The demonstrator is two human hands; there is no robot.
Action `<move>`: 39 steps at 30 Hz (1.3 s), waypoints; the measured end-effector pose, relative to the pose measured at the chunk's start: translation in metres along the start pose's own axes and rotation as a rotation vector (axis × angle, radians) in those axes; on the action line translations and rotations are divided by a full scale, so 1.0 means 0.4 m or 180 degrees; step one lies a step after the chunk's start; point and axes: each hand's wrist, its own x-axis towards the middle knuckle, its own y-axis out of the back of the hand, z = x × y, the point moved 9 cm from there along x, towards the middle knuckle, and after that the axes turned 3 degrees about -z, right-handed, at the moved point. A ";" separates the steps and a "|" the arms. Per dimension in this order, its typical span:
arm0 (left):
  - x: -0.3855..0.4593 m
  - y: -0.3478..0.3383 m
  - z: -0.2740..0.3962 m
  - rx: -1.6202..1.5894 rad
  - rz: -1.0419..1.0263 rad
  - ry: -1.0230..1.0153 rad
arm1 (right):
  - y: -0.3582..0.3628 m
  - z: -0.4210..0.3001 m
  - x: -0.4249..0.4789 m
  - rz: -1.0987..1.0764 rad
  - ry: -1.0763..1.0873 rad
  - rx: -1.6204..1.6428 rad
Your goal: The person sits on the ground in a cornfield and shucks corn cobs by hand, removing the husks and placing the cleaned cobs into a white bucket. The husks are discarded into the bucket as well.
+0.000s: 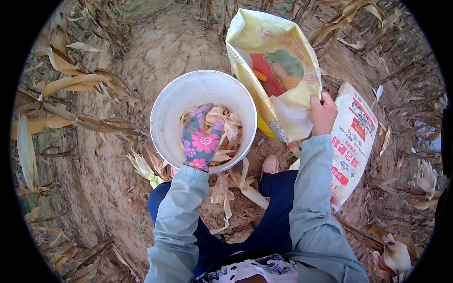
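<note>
My left hand [200, 139], in a dark floral glove, is inside a white plastic bucket [166, 93]. Its thumb and fingers stand apart over dry corn husks [230, 129] at the bottom. A speck of yellow corn shows between them, but whether I grip it is hidden. With my bare right hand [323, 112] I pinch the near right rim of a yellow woven sack [244, 76]. The sack's mouth gapes upward, showing an ear of corn [260, 75] inside and a printed vegetable picture on the wall.
A white printed fertilizer sack [354, 141] lies flat on the soil at right. Loose husks [247, 187] lie between my legs, near a pink shoe [270, 164]. A partly green husk [145, 169] is left of the bucket. Dry corn stalks [81, 81] flank both sides.
</note>
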 end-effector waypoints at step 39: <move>-0.018 0.048 -0.105 0.0837 -0.1030 0.0420 | -0.228 -0.308 -0.229 -0.2078 0.1158 -0.0149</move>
